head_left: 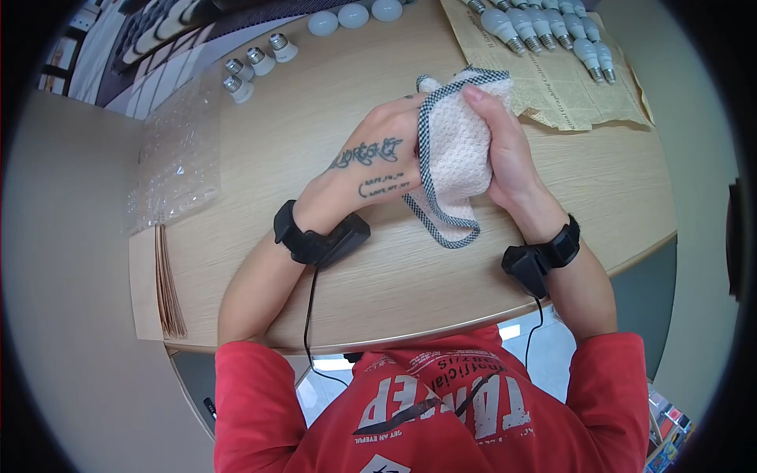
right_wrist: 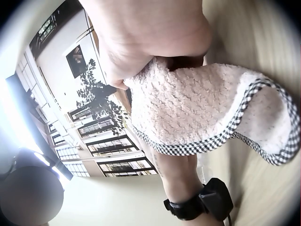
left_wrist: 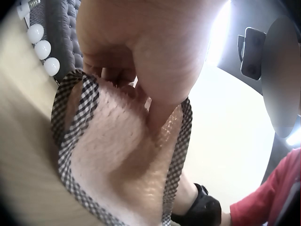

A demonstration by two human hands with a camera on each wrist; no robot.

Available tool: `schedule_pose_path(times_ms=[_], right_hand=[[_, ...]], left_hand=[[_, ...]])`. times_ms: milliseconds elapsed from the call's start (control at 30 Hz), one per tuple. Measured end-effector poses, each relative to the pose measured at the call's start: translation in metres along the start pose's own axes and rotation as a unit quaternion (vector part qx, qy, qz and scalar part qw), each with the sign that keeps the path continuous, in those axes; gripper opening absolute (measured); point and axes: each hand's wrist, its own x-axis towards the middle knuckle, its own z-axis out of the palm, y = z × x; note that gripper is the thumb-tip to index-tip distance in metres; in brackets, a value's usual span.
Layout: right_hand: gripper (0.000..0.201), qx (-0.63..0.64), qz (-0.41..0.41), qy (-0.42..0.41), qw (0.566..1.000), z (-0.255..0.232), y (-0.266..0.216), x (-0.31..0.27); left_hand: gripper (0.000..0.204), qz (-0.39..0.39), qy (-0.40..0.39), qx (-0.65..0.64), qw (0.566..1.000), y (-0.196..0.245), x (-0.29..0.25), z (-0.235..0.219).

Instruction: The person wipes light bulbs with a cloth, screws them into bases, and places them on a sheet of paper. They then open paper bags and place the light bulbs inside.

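Observation:
A cream-white textured cloth [head_left: 464,150] with a black-and-white checked border is bunched between both hands above the table. My tattooed left hand [head_left: 378,150] grips it from the left; in the left wrist view its fingers curl into a fold of the cloth [left_wrist: 113,141]. From the other side my right hand [head_left: 512,154] holds the cloth, thumb pressed on its upper part. One bordered corner hangs loose below the hands. In the right wrist view the cloth [right_wrist: 188,108] spreads out under the palm. Whatever lies inside the folds is hidden.
Several bulbs with screw bases [head_left: 540,31] lie on printed brown paper [head_left: 583,106] at the back right. Three white round bulbs [head_left: 354,16] stand at the back edge, with several white screw-base pieces [head_left: 259,60] left of them. Clear plastic wrap [head_left: 177,150] and folded brown paper [head_left: 158,284] lie left.

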Motion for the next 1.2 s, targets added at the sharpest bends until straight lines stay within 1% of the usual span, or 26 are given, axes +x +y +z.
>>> schedule_pose_path(times_ms=[100, 167, 267, 367, 567, 667, 700, 800, 900, 1000, 1067, 1100, 1167, 1200], right_hand=[[0.032, -0.023, -0.016, 0.001, 1.000, -0.001, 0.000, -0.001], [0.032, -0.038, -0.021, 0.004, 0.999, 0.000, -0.001, 0.000], [0.036, -0.052, -0.037, 0.026, 0.998, 0.001, 0.005, 0.002], [0.038, -0.062, -0.034, 0.021, 0.997, 0.001, 0.005, 0.001], [0.041, -0.131, -0.023, 0.028, 0.991, 0.006, 0.000, -0.004], [0.044, -0.191, -0.041, 0.022, 0.980, 0.003, -0.002, -0.006], [0.045, -0.193, -0.047, 0.022, 0.980, 0.002, -0.002, -0.006], [0.047, -0.198, -0.065, 0.030, 0.978, 0.000, 0.000, -0.004], [0.047, -0.205, -0.086, 0.046, 0.974, 0.000, -0.001, -0.003], [0.039, -0.212, -0.105, 0.060, 0.970, -0.001, 0.001, -0.002], [0.030, -0.218, -0.107, 0.065, 0.968, -0.006, 0.004, 0.000], [0.028, -0.247, -0.122, 0.058, 0.959, -0.010, 0.006, 0.001], [0.028, -0.304, -0.151, 0.043, 0.940, -0.015, 0.008, 0.002], [0.031, -0.291, -0.170, 0.047, 0.940, -0.014, 0.008, 0.002]], left_hand=[[0.033, 0.018, 0.001, 0.018, 1.000, -0.003, -0.001, 0.002], [0.033, 0.010, 0.003, 0.013, 1.000, -0.002, -0.001, 0.002], [0.034, 0.017, 0.015, -0.004, 1.000, 0.000, 0.000, 0.001], [0.035, 0.020, 0.016, -0.002, 1.000, 0.001, 0.000, 0.001], [0.033, 0.027, 0.038, -0.011, 0.999, 0.000, 0.001, -0.003], [0.035, 0.020, 0.035, -0.001, 0.999, -0.001, 0.002, -0.007], [0.036, 0.016, 0.032, 0.006, 0.999, -0.001, 0.002, -0.008], [0.025, 0.051, 0.085, 0.014, 0.995, -0.004, 0.005, -0.008], [0.021, -0.007, 0.078, 0.049, 0.996, -0.004, 0.006, -0.019], [0.022, -0.101, 0.078, -0.031, 0.991, -0.004, 0.006, -0.028], [0.020, -0.075, 0.132, -0.053, 0.987, -0.010, 0.007, -0.024], [0.021, -0.062, 0.160, -0.063, 0.983, -0.013, 0.007, -0.022], [0.022, -0.102, 0.128, -0.061, 0.985, -0.006, 0.006, -0.026], [0.023, -0.121, 0.112, -0.061, 0.984, -0.004, 0.006, -0.027]])
